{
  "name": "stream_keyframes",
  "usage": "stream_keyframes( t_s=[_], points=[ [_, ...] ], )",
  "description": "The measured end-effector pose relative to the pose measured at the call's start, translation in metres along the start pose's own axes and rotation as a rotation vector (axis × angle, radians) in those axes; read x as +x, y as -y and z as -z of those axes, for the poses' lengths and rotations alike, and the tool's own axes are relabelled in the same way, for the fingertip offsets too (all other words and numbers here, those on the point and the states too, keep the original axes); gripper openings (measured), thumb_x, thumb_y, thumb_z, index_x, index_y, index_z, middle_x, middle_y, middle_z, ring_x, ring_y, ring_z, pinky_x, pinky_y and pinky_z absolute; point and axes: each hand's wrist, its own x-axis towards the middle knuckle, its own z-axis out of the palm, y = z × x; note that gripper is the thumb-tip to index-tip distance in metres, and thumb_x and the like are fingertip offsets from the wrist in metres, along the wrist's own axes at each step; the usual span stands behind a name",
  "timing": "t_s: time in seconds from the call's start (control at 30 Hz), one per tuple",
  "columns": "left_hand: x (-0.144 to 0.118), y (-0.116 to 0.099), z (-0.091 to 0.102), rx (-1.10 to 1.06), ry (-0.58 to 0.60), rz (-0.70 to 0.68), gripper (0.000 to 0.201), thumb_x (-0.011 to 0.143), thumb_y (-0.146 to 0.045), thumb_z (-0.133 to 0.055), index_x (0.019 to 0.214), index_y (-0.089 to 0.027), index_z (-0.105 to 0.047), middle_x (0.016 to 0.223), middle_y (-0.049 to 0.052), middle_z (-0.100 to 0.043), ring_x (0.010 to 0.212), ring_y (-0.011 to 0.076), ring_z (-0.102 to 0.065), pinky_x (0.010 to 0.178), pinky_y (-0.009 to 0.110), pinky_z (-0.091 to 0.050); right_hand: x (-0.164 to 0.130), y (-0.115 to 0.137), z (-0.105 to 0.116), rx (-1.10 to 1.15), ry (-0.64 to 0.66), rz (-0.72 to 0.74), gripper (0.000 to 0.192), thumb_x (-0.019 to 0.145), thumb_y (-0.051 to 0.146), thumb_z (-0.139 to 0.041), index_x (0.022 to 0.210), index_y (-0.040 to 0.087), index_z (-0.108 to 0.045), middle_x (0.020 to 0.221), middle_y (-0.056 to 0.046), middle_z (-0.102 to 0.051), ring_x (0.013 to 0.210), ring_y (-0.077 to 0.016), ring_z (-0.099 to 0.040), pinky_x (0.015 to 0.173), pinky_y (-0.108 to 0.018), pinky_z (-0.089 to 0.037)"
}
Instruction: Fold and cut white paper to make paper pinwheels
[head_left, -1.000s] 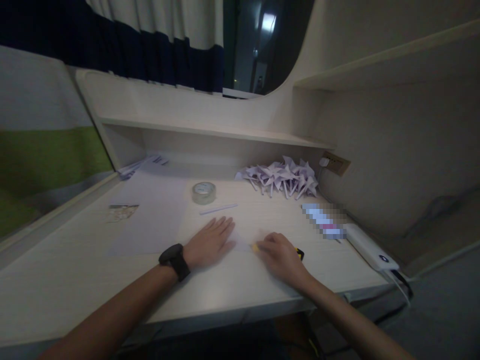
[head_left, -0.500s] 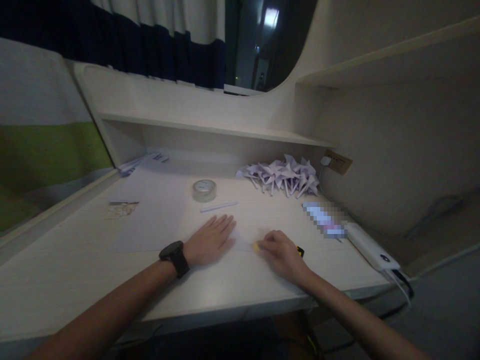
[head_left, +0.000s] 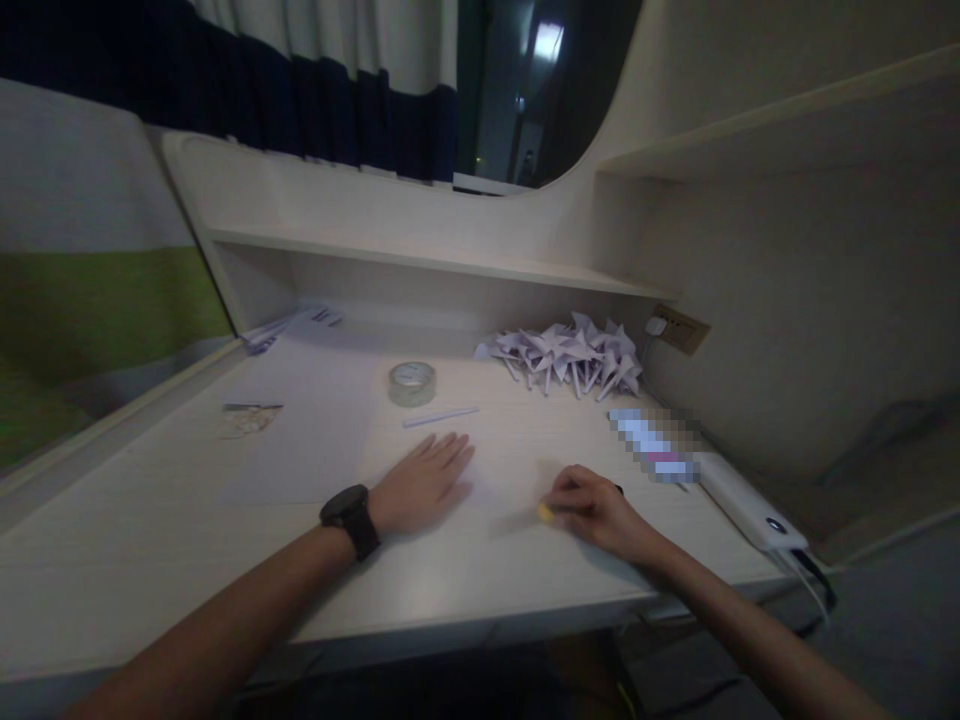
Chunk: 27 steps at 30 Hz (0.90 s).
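My right hand (head_left: 596, 510) is curled on the table (head_left: 150, 540), its grip closed on a small yellow thing (head_left: 545, 513) that pokes out at the fingertips; the light is poor, so I take it for a cutter or marker but cannot be sure. A dark end (head_left: 617, 490) shows just behind the knuckles. The yellow tip rests on or just above the pale sheet of paper (head_left: 502, 465) that lies in front of me.

My left hand (head_left: 420, 482) lies flat on that same sheet, palm down, fingers stretched and spread, holding nothing, only pressing. A black watch (head_left: 349, 519) sits on its wrist. The two hands are near each other but apart.

Just beyond the left fingertips lies a thin pale strip (head_left: 440, 416), and behind that a roll of clear tape (head_left: 412, 383), lying flat. To the right of the tape, against the back, is a heap of folded white paper pinwheels (head_left: 570, 356). Right of my right hand lies a blurred-out flat object (head_left: 656, 444), and beyond it a white power bank (head_left: 746, 497) with cables at the table's edge. A wall socket (head_left: 681, 327) sits above the heap.

Far left on the table lies a small printed card (head_left: 251, 417), with a stack of papers (head_left: 289, 327) in the back corner under the shelf (head_left: 420, 262).
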Motion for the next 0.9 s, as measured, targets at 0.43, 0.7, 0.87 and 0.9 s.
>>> stream_keyframes(
  t_s=[0.43, 0.7, 0.87, 0.9],
  points=[
    [-0.003, 0.028, 0.030, -0.175, -0.208, 0.351, 0.058, 0.084, -0.061, -0.049, 0.119, -0.017, -0.059, 0.119, 0.015, -0.063, 0.106, 0.0316, -0.060, 0.090, 0.042, -0.045, 0.000, -0.033, 0.032, -0.031, 0.058, -0.150, 0.021, 0.079, 0.024, -0.066, 0.098, 0.024, -0.075, 0.094, -0.006, -0.064, 0.083, -0.0200, -0.062, 0.076, -0.031, -0.047],
    [-0.006, 0.033, 0.030, -0.166, -0.057, 0.360, 0.056, 0.061, -0.057, -0.073, 0.100, -0.018, -0.062, 0.102, 0.012, -0.066, 0.089, 0.0308, -0.062, 0.072, 0.035, -0.045, 0.020, -0.016, 0.028, -0.044, -0.026, -0.168, 0.017, 0.077, 0.023, -0.067, 0.092, 0.020, -0.075, 0.095, -0.008, -0.069, 0.082, -0.0207, -0.065, 0.075, -0.031, -0.050],
    [-0.006, 0.027, 0.032, -0.137, -0.054, 0.372, 0.052, 0.062, -0.059, -0.071, 0.091, -0.017, -0.061, 0.093, 0.012, -0.066, 0.082, 0.0300, -0.062, 0.065, 0.034, -0.043, 0.067, 0.027, -0.010, 0.035, -0.088, -0.205, 0.029, 0.080, 0.022, -0.061, 0.107, 0.014, -0.070, 0.110, -0.013, -0.069, 0.089, -0.0210, -0.067, 0.078, -0.032, -0.053],
    [-0.006, 0.027, 0.031, -0.145, -0.059, 0.371, 0.053, 0.062, -0.060, -0.071, 0.090, -0.017, -0.061, 0.093, 0.012, -0.066, 0.082, 0.0300, -0.062, 0.066, 0.035, -0.043, 0.079, 0.035, -0.019, 0.020, -0.096, -0.226, 0.031, 0.080, 0.021, -0.061, 0.109, 0.013, -0.070, 0.111, -0.014, -0.069, 0.093, -0.0217, -0.067, 0.081, -0.032, -0.052]
  ],
)
